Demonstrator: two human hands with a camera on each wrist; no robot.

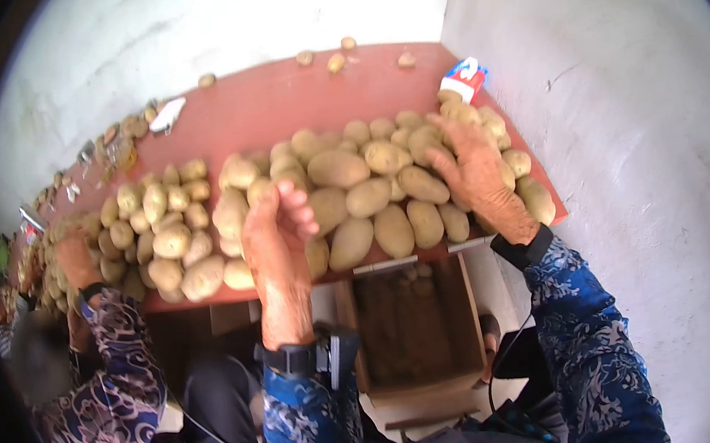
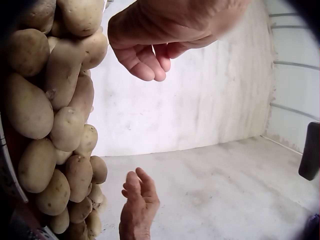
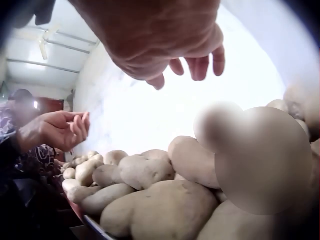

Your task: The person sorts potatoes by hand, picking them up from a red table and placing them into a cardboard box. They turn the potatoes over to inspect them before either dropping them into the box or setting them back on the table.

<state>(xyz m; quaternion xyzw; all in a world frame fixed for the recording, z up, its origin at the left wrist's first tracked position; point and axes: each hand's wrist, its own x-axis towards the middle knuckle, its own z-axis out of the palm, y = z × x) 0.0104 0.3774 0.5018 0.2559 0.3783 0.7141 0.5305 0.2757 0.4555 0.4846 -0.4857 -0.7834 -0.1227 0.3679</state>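
Note:
Rows of potatoes (image 1: 337,169) are heaped along the front of a red table (image 1: 274,92). My left hand (image 1: 277,250) is raised at the near side of the pile, palm turned inward and fingers loosely bent. Nothing sits in it in the left wrist view, where the same hand (image 2: 170,25) hangs beside the stacked potatoes (image 2: 29,107). At the right end of the heap, my right hand (image 1: 480,171) is over the potatoes with its fingers spread. In the right wrist view this hand (image 3: 160,37) is held above large potatoes (image 3: 160,210), its fingers relaxed and empty.
Below the table edge stands an open brown box or drawer (image 1: 462,331) with a few potatoes inside. To my left, another person's hand (image 1: 77,261) reaches into a further pile. A red, white and blue packet (image 1: 463,83) lies at the back right corner, near the grey wall (image 1: 622,153).

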